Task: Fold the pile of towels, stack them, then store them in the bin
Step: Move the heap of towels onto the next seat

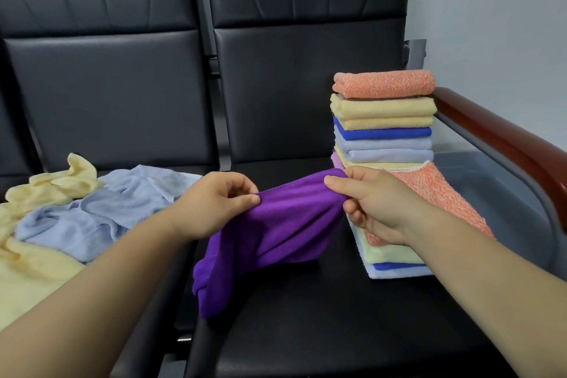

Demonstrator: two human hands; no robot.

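While left hand (214, 204) and right hand (369, 202) pinch, purple towel (276, 233) stretched crosswise

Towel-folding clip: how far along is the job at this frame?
Done: folded towels stacked on the right seat. In hand: the left hand and right hand pinch the top edge of the unfolded purple towel. Left: loose yellow and light blue towels piled to the left, then binning; no bin is visible.

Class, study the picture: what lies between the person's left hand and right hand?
In the head view, a purple towel spans the gap: the left hand and the right hand each pinch its upper edge, while the rest hangs below.
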